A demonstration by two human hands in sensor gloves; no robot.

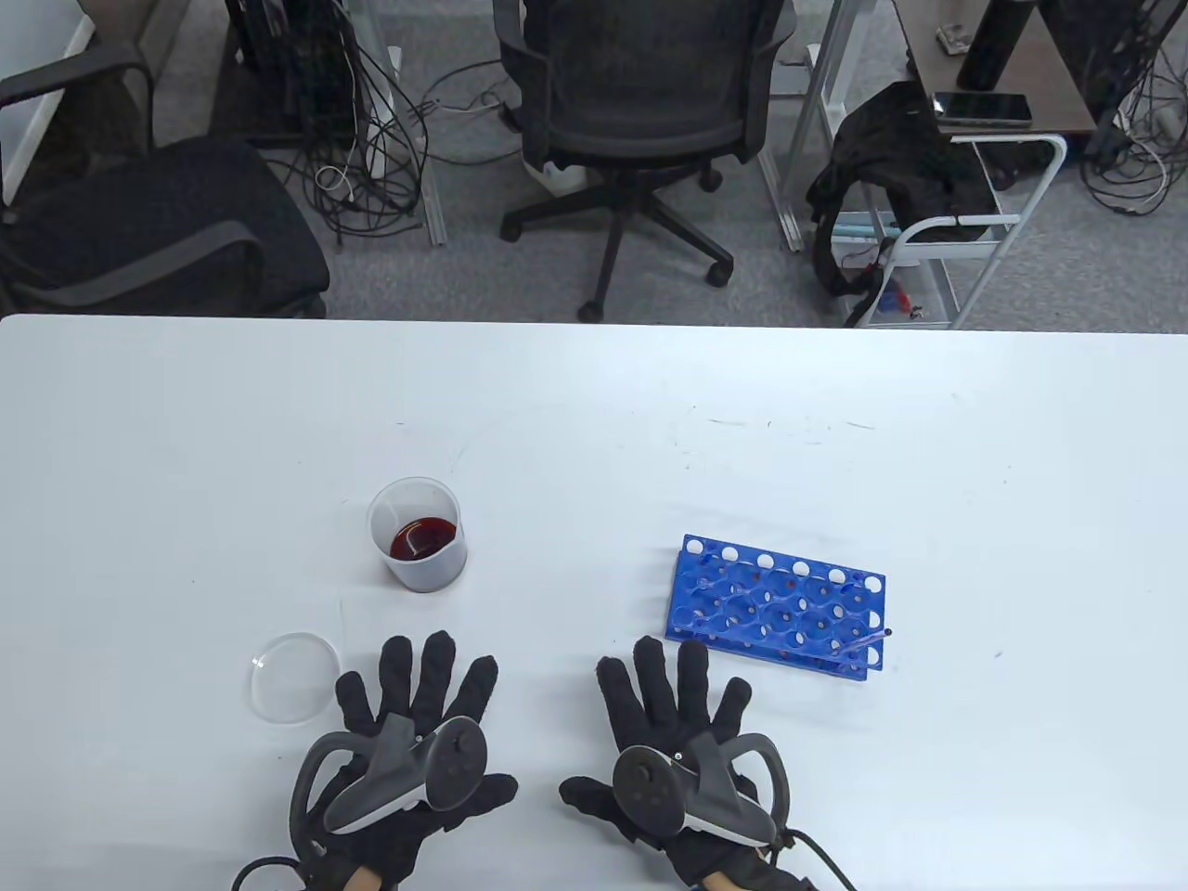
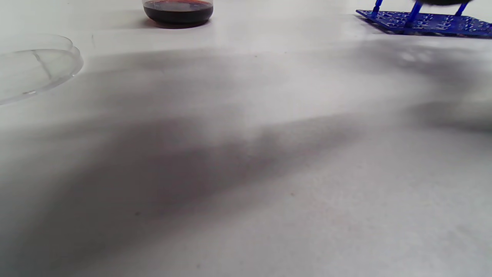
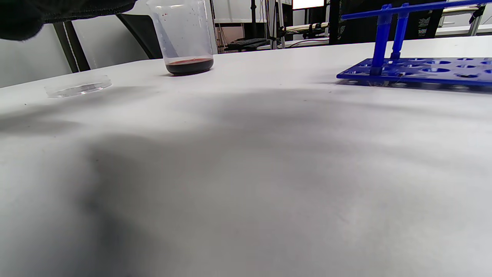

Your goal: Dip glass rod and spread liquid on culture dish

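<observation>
Nearest, at the front edge of the white worktop [image 1: 594, 418], both gloved hands lie flat with the palms down. The left hand [image 1: 408, 733] has its fingers spread and holds nothing; the right hand [image 1: 677, 733] lies the same way, fingers fanned apart and free. Each carries a grey tracker on its back.

Just beside the left hand, on its outer side, the clear culture dish [image 1: 294, 677] lies on the worktop, close to the little finger but, as far as I can see, apart from it. In the left wrist view the dish [image 2: 34, 65] shows at the left edge.

Further toward the middle, beyond the left hand, stands a transparent beaker [image 1: 417, 535] with a shallow layer of dark red liquid [image 1: 424, 538] at the bottom.

Beyond the right hand and slightly toward the right edge stands the blue test tube rack [image 1: 775, 608]. The glass rod [image 1: 863, 643] seems to rest slanted in the rack's near right corner, though it is thin and hard to follow. Rack and beaker are well apart.
</observation>
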